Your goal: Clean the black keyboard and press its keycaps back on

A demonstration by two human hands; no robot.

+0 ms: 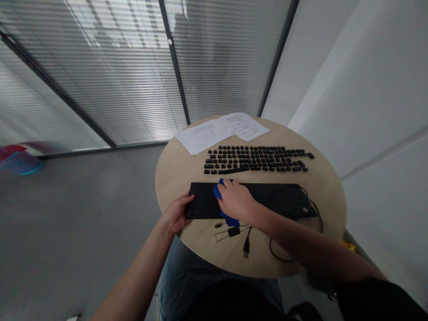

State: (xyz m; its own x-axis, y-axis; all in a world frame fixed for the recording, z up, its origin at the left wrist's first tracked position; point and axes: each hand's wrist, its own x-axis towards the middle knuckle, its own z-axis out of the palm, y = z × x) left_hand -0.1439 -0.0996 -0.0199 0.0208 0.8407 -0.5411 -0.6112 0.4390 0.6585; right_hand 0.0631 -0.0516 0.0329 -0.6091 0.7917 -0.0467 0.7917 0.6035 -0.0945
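A black keyboard body (203, 200) lies on the round table, a smooth face without keys turned up. My left hand (177, 211) grips its left end, thumb on top and fingers at the edge or underneath. My right hand (236, 199) is closed over a blue cloth (230, 220) and presses it on the keyboard, left of its middle; part of the cloth hangs over the near edge. Loose black keycaps (257, 159) lie in rows beyond the keyboard. In front of it are a wire tool with a black grip (234, 231) and a USB plug (246, 247).
Printed sheets (207, 135) lie at the far side of the wooden table (200, 249). The keyboard's cable (319, 214) loops at the right, partly under my forearm. Glass with blinds stands beyond, a white wall at the right. A basket (22, 162) is on the floor at far left.
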